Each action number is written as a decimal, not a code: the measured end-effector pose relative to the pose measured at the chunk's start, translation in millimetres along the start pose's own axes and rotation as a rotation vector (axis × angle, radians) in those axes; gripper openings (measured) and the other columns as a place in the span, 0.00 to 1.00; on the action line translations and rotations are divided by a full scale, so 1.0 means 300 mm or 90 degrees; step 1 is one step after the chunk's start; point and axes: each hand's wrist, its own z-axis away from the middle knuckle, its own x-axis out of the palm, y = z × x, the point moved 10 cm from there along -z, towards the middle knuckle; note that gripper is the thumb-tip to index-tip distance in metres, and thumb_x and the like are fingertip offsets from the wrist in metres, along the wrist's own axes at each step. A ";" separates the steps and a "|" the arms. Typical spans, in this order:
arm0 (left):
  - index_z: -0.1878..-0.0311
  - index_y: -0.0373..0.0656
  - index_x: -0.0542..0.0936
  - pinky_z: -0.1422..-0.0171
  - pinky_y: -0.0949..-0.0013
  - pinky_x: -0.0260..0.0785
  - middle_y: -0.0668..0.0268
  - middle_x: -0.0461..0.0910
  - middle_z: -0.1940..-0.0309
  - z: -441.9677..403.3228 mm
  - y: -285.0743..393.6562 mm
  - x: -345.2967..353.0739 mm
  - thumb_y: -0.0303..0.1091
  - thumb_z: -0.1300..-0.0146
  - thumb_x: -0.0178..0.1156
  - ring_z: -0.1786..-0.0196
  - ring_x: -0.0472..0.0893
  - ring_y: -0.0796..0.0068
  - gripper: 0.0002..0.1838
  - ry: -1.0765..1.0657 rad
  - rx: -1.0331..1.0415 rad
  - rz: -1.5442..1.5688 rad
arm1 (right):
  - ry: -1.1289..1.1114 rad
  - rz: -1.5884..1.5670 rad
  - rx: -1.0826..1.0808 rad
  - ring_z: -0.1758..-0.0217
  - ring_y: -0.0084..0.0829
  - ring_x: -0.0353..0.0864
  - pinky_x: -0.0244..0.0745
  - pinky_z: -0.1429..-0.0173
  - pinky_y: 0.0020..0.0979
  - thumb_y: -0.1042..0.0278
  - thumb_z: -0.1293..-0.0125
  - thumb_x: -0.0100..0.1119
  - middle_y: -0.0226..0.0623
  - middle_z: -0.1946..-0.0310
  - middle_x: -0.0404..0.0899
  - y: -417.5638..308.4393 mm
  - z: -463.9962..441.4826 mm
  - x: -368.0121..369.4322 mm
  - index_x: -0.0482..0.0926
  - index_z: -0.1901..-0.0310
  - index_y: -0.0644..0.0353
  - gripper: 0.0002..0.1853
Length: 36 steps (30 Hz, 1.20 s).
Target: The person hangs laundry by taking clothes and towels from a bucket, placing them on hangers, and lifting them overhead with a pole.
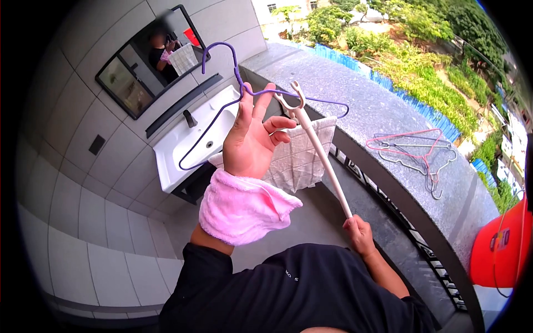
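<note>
My left hand (252,133) pinches a purple clothes hanger (214,119) just below its hook, between thumb and forefinger; the other fingers are loosely curled. A white towel (300,161) hangs from the hanger, partly hidden behind my hand. Around my left wrist lies a pink towel (244,211). My right hand (361,236) is closed around the lower part of a white clothes pole (325,158), which tilts up to the left. Its forked head (294,100) is at the hanger's sloping right arm; whether it touches the hanger I cannot tell.
A white washbasin (191,144) with a dark tap stands below a wall mirror (150,61). On the stone ledge (344,100) to the right lie a pink hanger (427,152) and pale hangers (408,165). A red bucket (499,244) stands at the far right. Greenery grows beyond the ledge.
</note>
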 end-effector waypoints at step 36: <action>0.34 0.37 0.78 0.63 0.70 0.79 0.50 0.85 0.52 0.231 0.072 -0.092 0.38 0.19 0.56 0.65 0.86 0.67 0.19 0.130 0.307 -0.293 | 0.016 -0.182 -0.101 0.79 0.16 0.60 0.53 0.74 0.25 0.51 0.17 0.50 0.23 0.81 0.68 -0.137 -0.057 -0.021 0.78 0.68 0.63 0.25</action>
